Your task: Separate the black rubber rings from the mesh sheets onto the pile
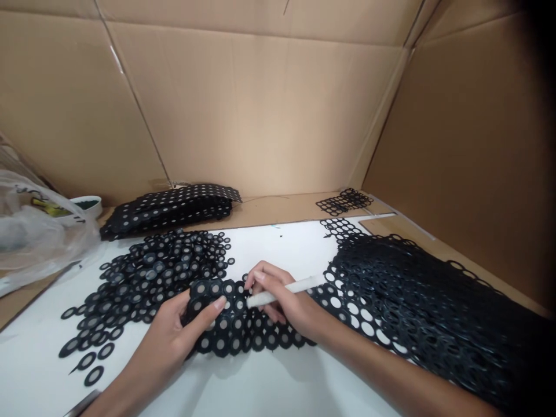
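My left hand (pixel 178 327) holds the left end of a black sheet of joined rings (pixel 234 341), its thumb pressed on top. Pale discs show in many of the sheet's rings. In my right hand (pixel 278 292) is a white pen-like tool (pixel 284 291), slanting down to the left with its lower end close to the sheet. The right fingertips are at the sheet's upper edge; whether they also grip a small piece cannot be made out. The sheet runs right beneath the right hand, which hides part of it.
Loose black rings (pixel 143 278) lie piled at the left. A large heap of black ring mesh (pixel 425 301) covers the right. Behind are a stack of dotted black sheets (pixel 174 205), a small mesh piece (pixel 344 201), a white bowl (pixel 99 207) and a plastic bag (pixel 26 231). Cardboard walls (pixel 260 104) enclose the back.
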The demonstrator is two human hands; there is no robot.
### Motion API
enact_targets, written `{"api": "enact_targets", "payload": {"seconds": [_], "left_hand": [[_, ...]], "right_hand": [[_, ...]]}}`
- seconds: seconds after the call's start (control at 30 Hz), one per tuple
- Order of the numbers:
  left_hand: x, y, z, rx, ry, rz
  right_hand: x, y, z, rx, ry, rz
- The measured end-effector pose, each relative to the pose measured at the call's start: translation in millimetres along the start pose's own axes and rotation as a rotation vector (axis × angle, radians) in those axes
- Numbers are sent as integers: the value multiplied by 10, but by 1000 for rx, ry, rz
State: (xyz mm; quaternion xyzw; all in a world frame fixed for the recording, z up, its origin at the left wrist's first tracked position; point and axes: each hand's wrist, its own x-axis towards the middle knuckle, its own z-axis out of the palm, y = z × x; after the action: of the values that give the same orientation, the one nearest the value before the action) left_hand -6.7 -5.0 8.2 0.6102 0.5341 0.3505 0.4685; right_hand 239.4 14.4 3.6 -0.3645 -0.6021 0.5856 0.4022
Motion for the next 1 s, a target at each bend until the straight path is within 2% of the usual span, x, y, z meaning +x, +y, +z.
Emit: {"api": "enact_targets", "payload": {"seconds": [0.13,0.2,0.33,0.5,0.57,0.63,0.73,0.83,0.9,0.93,1.0], "left_hand": [[-51,68,91,-69,23,-248],[-36,55,108,-73,14,-308],[62,-86,40,-14,-21,-214],[121,-196,-117,319,5,107],[121,-189,-150,372,-6,152],[115,-154,-152,344,-40,121],[85,-49,-109,228,-43,73],[21,81,-52,62,-49,-114],[-31,157,-35,-54,-100,-254],[-57,187,-35,-99,-134,-282],[-102,235,-50,-148,-205,-250]], "right_hand": [[19,17,-3,6,33,-70],[28,23,-4,-33,47,-69],[27,-6,-9,-146,32,-96],[8,-89,20,-236,54,-109],[4,-109,25,-241,70,-88],[5,-122,7,-221,57,-69],[13,-134,-56,-164,-32,6],[24,-125,-113,-138,-109,82],[35,-96,-121,-128,-115,92],[43,-75,-115,-115,-107,91],[63,-26,-94,-82,-67,83]]}}
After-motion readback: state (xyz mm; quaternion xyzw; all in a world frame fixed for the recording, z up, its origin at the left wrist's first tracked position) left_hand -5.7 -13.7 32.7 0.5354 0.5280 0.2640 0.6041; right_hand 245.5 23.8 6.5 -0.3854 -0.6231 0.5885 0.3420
